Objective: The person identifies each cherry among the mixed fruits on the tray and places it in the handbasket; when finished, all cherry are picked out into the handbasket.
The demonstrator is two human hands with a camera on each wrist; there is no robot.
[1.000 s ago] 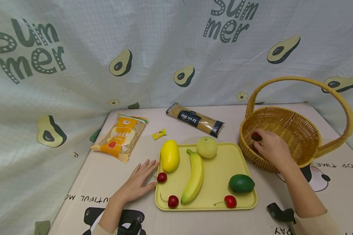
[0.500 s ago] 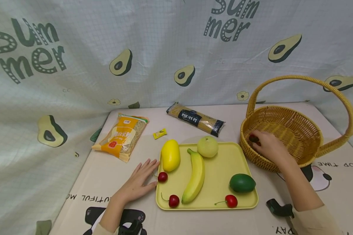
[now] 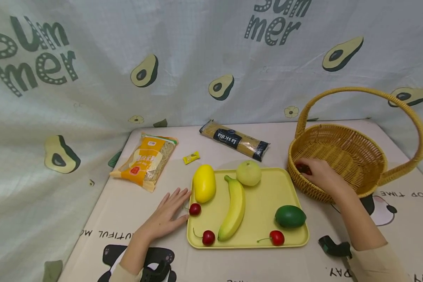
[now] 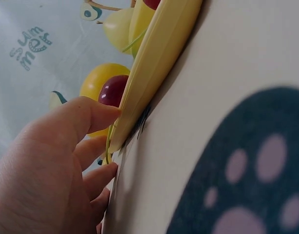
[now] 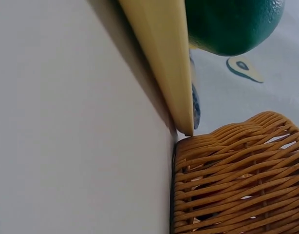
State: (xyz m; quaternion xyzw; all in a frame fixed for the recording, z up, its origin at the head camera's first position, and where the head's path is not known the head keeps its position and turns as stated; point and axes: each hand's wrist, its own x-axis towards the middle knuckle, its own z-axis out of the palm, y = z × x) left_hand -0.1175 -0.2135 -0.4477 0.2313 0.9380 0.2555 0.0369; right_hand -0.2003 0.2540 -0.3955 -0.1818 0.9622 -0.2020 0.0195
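Observation:
My right hand reaches over the near rim of the woven basket, low inside its left part. It grips a small dark red fruit, mostly hidden by the fingers. My left hand lies with fingers spread at the left edge of the yellow tray; its thumb touches the tray's rim in the left wrist view. Beside those fingers sits a dark red cherry on the tray. The right wrist view shows the basket's outer weave, not the hand.
The tray also bears a yellow mango, a banana, a pale green round fruit, a dark green fruit and two more cherries. Behind lie an orange-yellow bag, a small yellow packet and a pasta pack.
My right hand has gone slightly lower and left within the basket, with the dark red fruit in its fingers. The left hand stays at the tray's edge.

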